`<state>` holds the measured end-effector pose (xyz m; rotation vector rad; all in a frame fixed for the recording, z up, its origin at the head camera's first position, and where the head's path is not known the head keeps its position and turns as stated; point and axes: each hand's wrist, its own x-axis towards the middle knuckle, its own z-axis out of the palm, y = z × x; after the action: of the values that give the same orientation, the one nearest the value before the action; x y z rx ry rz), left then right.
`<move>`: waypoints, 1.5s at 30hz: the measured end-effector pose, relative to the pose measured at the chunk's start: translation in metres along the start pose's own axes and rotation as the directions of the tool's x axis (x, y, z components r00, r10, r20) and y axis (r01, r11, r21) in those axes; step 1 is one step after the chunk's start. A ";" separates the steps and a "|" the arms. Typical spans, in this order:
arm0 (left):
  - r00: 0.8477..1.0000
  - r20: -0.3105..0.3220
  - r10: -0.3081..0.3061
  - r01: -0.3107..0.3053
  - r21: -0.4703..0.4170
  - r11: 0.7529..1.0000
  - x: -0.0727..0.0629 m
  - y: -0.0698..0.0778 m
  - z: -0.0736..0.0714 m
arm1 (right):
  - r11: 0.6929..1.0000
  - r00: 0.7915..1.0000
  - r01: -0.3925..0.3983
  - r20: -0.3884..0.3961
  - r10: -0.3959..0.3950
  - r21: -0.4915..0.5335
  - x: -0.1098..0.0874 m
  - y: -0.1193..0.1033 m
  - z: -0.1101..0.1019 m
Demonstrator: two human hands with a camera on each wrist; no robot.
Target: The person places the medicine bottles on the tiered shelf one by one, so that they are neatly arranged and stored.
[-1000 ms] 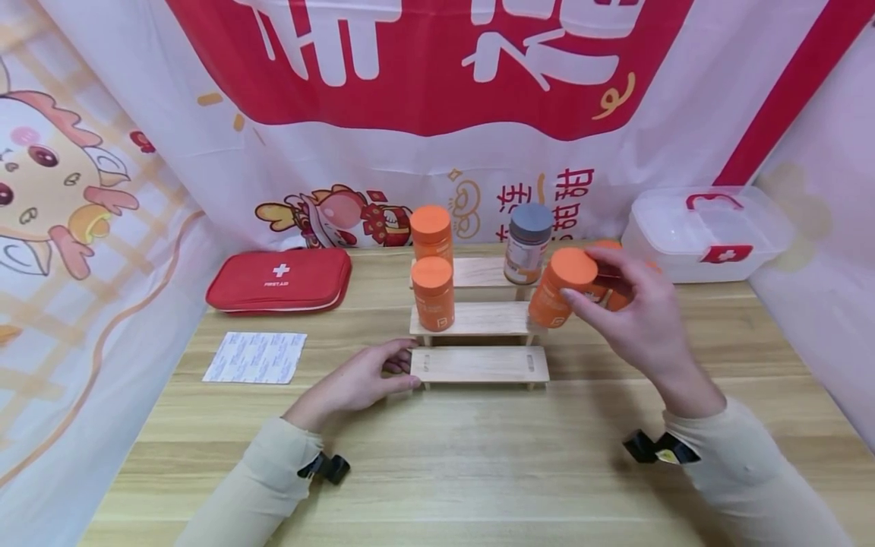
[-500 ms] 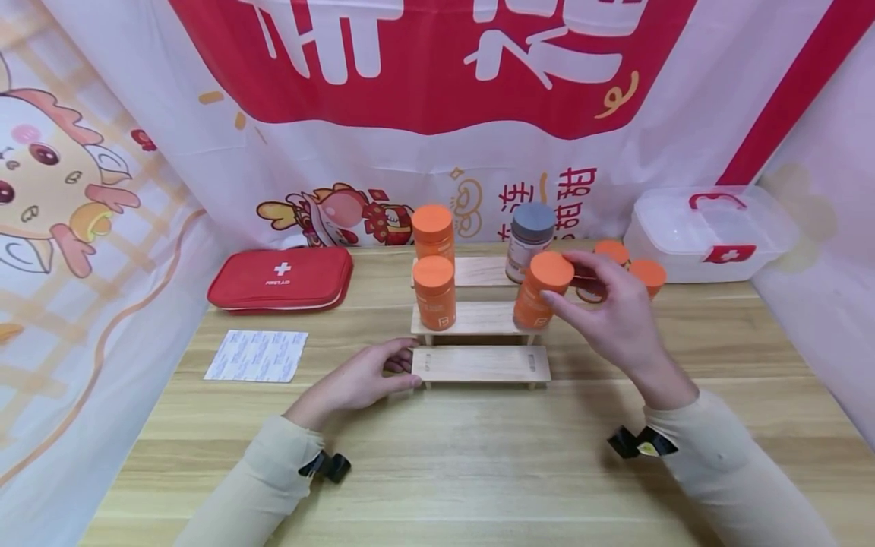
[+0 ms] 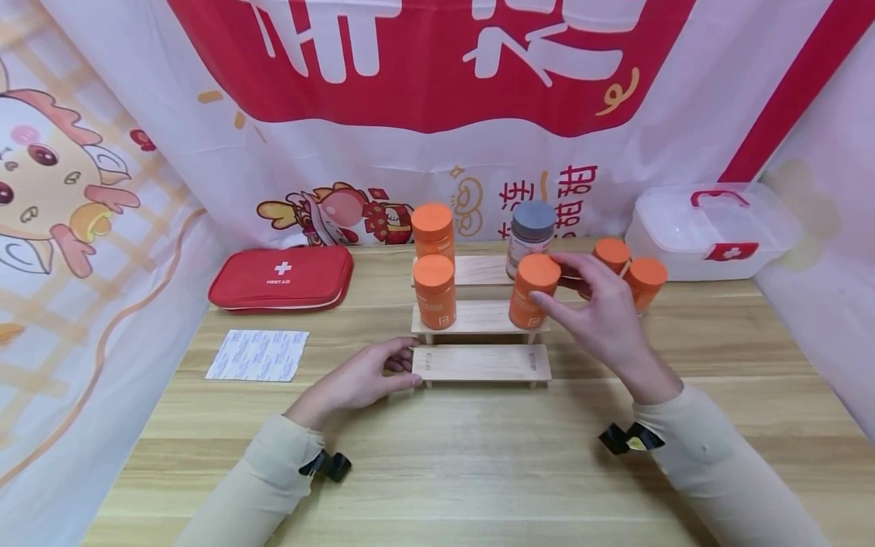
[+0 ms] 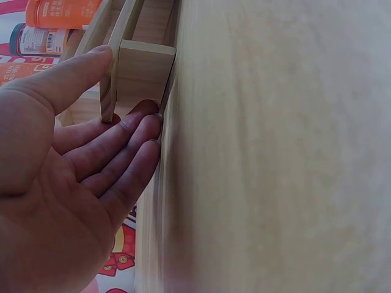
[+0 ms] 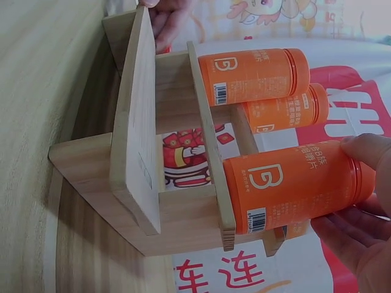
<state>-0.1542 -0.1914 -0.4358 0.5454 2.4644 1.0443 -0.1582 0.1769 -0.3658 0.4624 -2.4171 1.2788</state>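
Observation:
My right hand (image 3: 601, 319) holds an orange bottle (image 3: 529, 308) by its capped upper part, thumb on one side and fingers on the other. The bottle stands upright at the right end of the middle tier of a wooden three-step display stand (image 3: 481, 363). In the right wrist view its base meets the tier's board. My left hand (image 3: 362, 372) grips the left end of the lowest tier between thumb and fingers; in the left wrist view the thumb (image 4: 91, 61) lies on the board's edge. Another orange bottle (image 3: 435, 296) occupies the middle tier's left end.
The top tier bears an orange bottle (image 3: 433, 228) and a grey-capped bottle (image 3: 525, 247). Two orange bottles (image 3: 645, 281) stand right of the stand, before a clear first-aid box (image 3: 711, 235). At left lie a red first-aid pouch (image 3: 280, 279) and a white printed sheet (image 3: 257, 355).
My right hand has brought the orange bottle leftward onto the middle tier, and it has gone from tilted to upright. The left hand has stayed at the stand's lowest tier.

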 end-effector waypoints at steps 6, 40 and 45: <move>1.000 0.001 -0.001 0.001 -0.006 1.000 0.000 0.000 0.000 | 0.999 1.000 0.009 0.006 -0.008 -0.053 0.001 -0.003 0.001; 1.000 0.001 -0.003 0.003 -0.005 1.000 0.001 -0.002 0.001 | 0.999 0.998 0.038 -0.047 -0.039 -0.023 -0.007 0.000 -0.015; 1.000 0.003 0.000 0.000 0.004 1.000 0.001 -0.002 0.001 | 0.998 0.995 0.062 -0.071 -0.064 -0.029 -0.011 0.001 -0.027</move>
<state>-0.1554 -0.1916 -0.4379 0.5479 2.4643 1.0374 -0.1450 0.2015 -0.3575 0.4729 -2.3386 1.2146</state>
